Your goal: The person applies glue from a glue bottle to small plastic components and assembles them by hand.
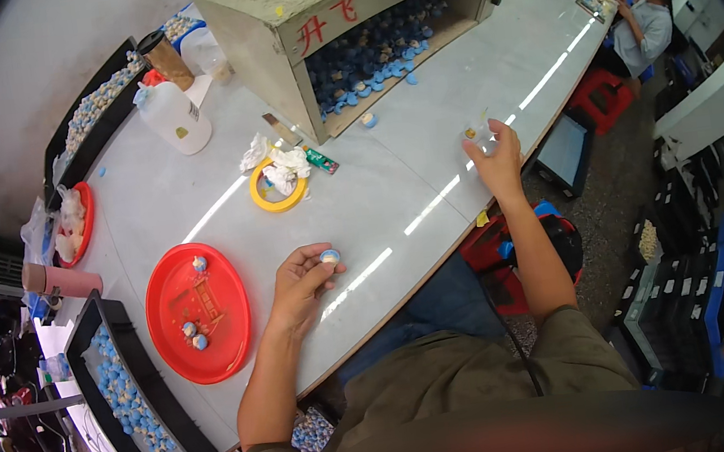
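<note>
In my left hand (298,292), thumb and fingertips pinch a small blue-and-cream ball-shaped piece (330,256) above the table. Out to the right, my right hand (498,159) has its thumb and fingers around a small see-through container (474,134) with something yellowish in it; its exact kind is hard to make out. Left of my left hand lies a round red plate (166,340) carrying several similar small pieces (200,342). Another such piece (369,120) rests alone near the open box.
A grey open-fronted box (270,66) holds many blue pieces. Yellow tape (281,205), crumpled white tissue (290,167) and a green tube (321,160) lie mid-table. A white bottle (178,122), black trays (144,402) and a pink tumbler (61,279) stand left. Another person (645,24) sits far right.
</note>
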{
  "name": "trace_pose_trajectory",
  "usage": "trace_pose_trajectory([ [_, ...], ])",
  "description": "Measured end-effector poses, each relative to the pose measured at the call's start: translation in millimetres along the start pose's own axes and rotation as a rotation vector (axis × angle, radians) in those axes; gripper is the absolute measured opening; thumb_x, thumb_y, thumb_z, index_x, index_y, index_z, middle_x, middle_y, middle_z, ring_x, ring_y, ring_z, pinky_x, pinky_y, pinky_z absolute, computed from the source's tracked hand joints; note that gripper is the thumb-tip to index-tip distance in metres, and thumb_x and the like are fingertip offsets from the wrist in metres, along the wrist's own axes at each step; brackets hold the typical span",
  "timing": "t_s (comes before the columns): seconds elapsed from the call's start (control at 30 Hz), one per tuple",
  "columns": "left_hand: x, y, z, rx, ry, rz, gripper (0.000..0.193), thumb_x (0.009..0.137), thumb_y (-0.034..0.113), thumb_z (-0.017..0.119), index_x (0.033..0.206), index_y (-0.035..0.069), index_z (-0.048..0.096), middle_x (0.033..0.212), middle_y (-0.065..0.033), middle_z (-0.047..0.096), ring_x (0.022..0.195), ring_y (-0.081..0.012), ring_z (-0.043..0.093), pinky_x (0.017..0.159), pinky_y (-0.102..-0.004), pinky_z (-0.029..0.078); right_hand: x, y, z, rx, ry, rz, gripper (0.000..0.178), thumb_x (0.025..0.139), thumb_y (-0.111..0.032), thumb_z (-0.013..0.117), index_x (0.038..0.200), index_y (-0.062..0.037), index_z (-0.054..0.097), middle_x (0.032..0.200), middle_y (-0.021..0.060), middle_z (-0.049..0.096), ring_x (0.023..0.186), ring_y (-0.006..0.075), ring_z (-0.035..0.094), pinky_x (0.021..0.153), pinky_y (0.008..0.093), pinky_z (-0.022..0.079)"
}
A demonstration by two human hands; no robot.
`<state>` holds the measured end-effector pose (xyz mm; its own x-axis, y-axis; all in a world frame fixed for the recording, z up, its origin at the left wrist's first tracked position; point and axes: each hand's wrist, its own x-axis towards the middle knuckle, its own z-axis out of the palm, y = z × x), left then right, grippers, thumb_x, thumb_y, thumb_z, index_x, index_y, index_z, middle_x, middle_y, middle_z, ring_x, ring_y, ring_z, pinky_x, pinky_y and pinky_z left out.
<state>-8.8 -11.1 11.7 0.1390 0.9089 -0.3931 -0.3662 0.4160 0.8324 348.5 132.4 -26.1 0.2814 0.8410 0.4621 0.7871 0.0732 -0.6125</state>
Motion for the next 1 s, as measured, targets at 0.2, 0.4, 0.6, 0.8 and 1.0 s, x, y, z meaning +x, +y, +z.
trace_pose_trajectory([
  [0.2, -0.8, -1.6, -4.6, -0.01, 0.037, -0.007, 0.029, 0.087, 0.001, 0.061, 0.116, 0.001, 0.058, 0.102, -0.0067, 0.065, 0.087, -0.0114, 0.062, 0.064, -0.0191, 0.045, 21.4, -0.5, 16.7, 0.145, -0.084, 0.126, 0.037, 0.08, -0.02, 0.076, 0.107, -0.0012, 0.058, 0.108, 0.0153, 0.062, 0.103, 0.03, 0.057, 0.089, 0.0405, 0.045],
  [0.4, 5.1, -4.3, 1.9, 0.064, 0.006, -0.03, 0.028, 0.089, 0.004, 0.064, 0.115, -0.003, 0.059, 0.102, -0.0092, 0.066, 0.091, -0.0152, 0.066, 0.074, -0.0231, 0.053, -48.0, -84.7, 1.4, 0.932, -0.631, 0.013, 0.032, 0.086, -0.008, 0.069, 0.113, 0.0039, 0.055, 0.105, 0.0123, 0.065, 0.09, 0.011, 0.06, 0.081, 0.0254, 0.047],
  [0.6, 4.2, -8.9, -1.6, 0.048, 0.005, -0.002, 0.03, 0.088, 0.004, 0.067, 0.114, -0.006, 0.058, 0.102, -0.0119, 0.066, 0.092, -0.0184, 0.068, 0.081, -0.0263, 0.056, -94.2, -125.3, -6.2, 0.898, -0.945, -0.103, 0.032, 0.085, -0.002, 0.062, 0.116, 0.0035, 0.054, 0.097, 0.0091, 0.062, 0.085, 0.0118, 0.058, 0.076, 0.025, 0.047],
  [0.8, 2.3, -6.2, -2.7, 0.055, -0.022, -0.02, 0.032, 0.087, 0.003, 0.068, 0.116, -0.009, 0.057, 0.102, -0.0139, 0.067, 0.093, -0.0186, 0.068, 0.084, -0.0264, 0.056, -101.3, -123.9, 11.7, 0.998, -0.691, -0.369, 0.026, 0.08, -0.002, 0.065, 0.105, 0.0035, 0.061, 0.079, 0.012, 0.064, 0.068, 0.0147, 0.06, 0.06, 0.0266, 0.045],
  [1.0, 0.9, -3.2, -1.0, 0.098, -0.038, -0.045, 0.033, 0.087, 0.0, 0.067, 0.117, -0.009, 0.057, 0.102, -0.014, 0.068, 0.094, -0.0179, 0.068, 0.085, -0.0264, 0.055, -102.7, -128.2, 13.8, 0.921, -0.61, -0.485, 0.023, 0.08, -0.005, 0.064, 0.101, 0.0035, 0.063, 0.075, 0.0142, 0.065, 0.06, 0.0203, 0.061, 0.055, 0.0286, 0.046],
])
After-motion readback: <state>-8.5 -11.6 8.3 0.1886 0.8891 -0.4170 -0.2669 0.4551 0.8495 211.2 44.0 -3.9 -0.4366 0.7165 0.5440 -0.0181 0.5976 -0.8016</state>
